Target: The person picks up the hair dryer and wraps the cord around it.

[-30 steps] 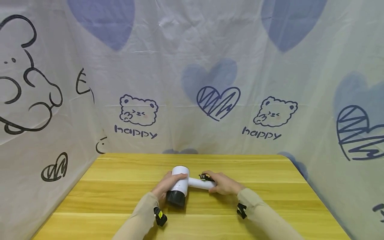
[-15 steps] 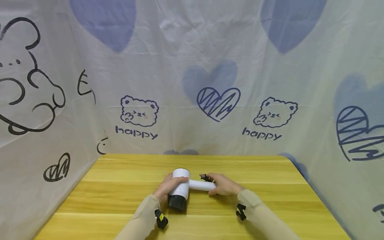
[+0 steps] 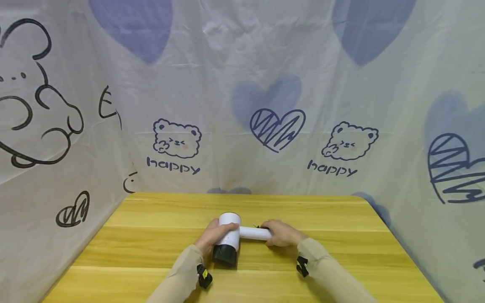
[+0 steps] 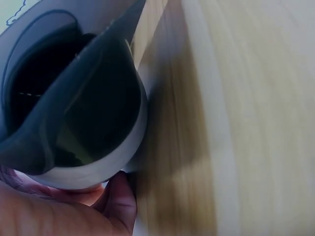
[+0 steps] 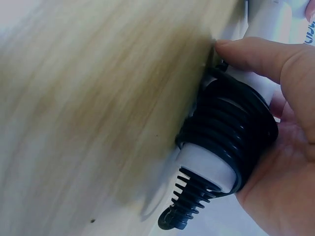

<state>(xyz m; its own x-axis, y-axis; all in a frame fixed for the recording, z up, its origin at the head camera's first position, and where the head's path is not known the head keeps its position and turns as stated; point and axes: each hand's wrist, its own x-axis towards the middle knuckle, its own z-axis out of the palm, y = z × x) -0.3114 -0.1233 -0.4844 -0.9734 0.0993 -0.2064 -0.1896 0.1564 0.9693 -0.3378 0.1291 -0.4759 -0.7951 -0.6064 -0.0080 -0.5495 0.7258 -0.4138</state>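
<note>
A white hair dryer (image 3: 230,231) lies on its side over the table, its black nozzle (image 3: 224,255) facing me. My left hand (image 3: 212,236) grips the barrel from the left, thumb across the top. In the left wrist view the nozzle's wide flared mouth (image 4: 98,118) fills the upper left. My right hand (image 3: 283,233) holds the end of the handle (image 3: 253,233), which points right. Black cord (image 5: 231,123) is wound in several turns around that handle in the right wrist view, and a ribbed strain relief (image 5: 189,194) sticks out of its end.
The yellow wood-grain table (image 3: 151,248) spreads around both hands. A pale cloth (image 3: 227,54) printed with hearts and bears hangs behind it and along both sides. Small black devices sit at the left cuff (image 3: 204,276) and right cuff (image 3: 302,266).
The black cord piece beyond the right hand has dropped mostly behind the handle in the head view. Both hands keep their grip, and the hair dryer has barely shifted.
</note>
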